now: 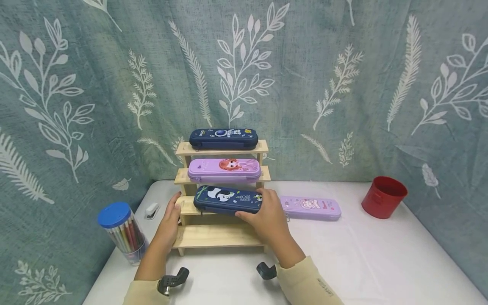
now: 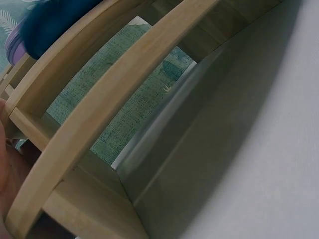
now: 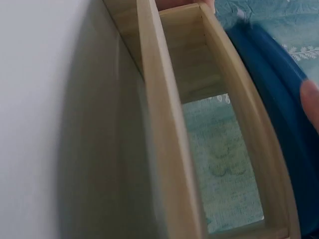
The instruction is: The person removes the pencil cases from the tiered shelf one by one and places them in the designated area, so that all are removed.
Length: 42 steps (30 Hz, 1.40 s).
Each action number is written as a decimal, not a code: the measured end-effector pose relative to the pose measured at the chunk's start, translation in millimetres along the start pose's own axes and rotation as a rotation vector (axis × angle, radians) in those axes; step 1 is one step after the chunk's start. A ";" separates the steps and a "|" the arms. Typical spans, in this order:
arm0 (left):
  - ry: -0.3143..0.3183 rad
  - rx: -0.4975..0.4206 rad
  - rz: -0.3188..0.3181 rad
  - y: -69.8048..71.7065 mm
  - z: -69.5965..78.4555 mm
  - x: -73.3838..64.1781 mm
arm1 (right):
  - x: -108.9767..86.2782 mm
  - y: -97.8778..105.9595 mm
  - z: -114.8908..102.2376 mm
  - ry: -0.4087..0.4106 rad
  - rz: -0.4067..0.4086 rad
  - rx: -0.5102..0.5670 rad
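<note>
A navy pencil case with a panda print (image 1: 228, 198) lies along the third step down of a wooden tiered stand (image 1: 217, 237). My right hand (image 1: 268, 212) grips its right end, thumb at the front and fingers over the top. In the right wrist view the case (image 3: 279, 109) appears blue, right at the step's edge, with a fingertip against it. My left hand (image 1: 169, 220) is against the stand's left side, its fingers extended along the steps. On the steps above sit a purple pencil case with a red-haired girl (image 1: 224, 169) and a navy astronaut pencil case (image 1: 223, 139).
A lilac pencil case (image 1: 310, 207) lies on the white table right of the stand, partly behind my right hand. Farther right stands a red bucket (image 1: 384, 198). To the left are a blue-lidded tub of pencils (image 1: 123, 231) and a small white stapler-like item (image 1: 151, 210).
</note>
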<state>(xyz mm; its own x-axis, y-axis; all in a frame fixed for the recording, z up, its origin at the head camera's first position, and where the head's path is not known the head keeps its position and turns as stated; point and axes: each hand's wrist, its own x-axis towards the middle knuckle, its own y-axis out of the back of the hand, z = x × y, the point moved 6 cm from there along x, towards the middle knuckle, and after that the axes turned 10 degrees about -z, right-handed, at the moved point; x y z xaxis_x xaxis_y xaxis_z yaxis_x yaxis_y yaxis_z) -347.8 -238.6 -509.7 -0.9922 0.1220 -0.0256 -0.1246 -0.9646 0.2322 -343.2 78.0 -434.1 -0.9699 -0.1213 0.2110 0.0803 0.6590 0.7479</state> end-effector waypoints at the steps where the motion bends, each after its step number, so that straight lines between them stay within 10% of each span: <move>1: 0.000 0.004 0.003 0.4 -0.4 0.4 | 0.0 1.4 1.4 -0.002 0.006 0.000; 20: 0.023 -0.018 -0.013 0.2 1.3 1.7 | -11.4 23.9 32.6 0.100 -0.002 0.053; 29: 0.040 -0.017 -0.016 -6.5 27.8 -14.1 | -13.5 42.7 56.2 0.139 0.007 0.096; 42: 0.011 0.003 0.001 0.7 -4.6 2.1 | -22.5 67.0 98.5 0.061 0.043 0.121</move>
<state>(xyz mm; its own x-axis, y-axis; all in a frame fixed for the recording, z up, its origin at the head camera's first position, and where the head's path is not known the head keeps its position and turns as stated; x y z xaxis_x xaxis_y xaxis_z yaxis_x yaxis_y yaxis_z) -350.0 -240.1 -514.2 -0.9924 0.1180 -0.0361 -0.1232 -0.9641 0.2351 -338.7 197.9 -450.8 -0.9500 -0.1340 0.2820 0.0894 0.7487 0.6568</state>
